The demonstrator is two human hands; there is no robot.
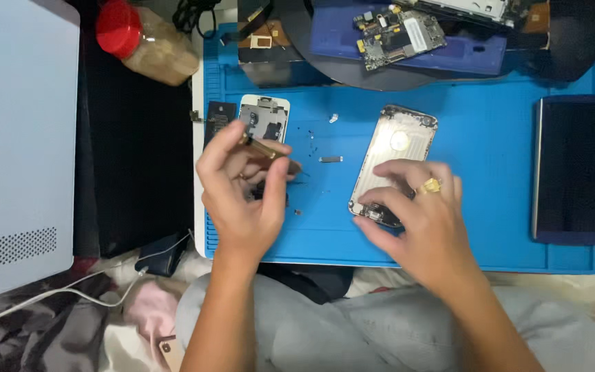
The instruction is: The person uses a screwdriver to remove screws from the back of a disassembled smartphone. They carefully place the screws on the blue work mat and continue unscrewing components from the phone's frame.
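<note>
Fingers (256, 148) of the left hand (242, 193) pinch a slim brass-coloured tool (262, 147) above the blue work mat (490, 124), tip toward the small opened phone back (264, 118). The right hand (421, 220), ringed, presses open fingers on the lower end of the gold phone shell (392, 155), gripping nothing; what sits under them is blurred, perhaps a connector. Good practice is to keep that shell pinned flat and bring the tool in low. Tiny loose screws (330, 159) lie between the hands, so sweeps should stay short. Open mat lies right of the shell, before the dark tablet (576, 169); the mat's near edge is close to both wrists.
</note>
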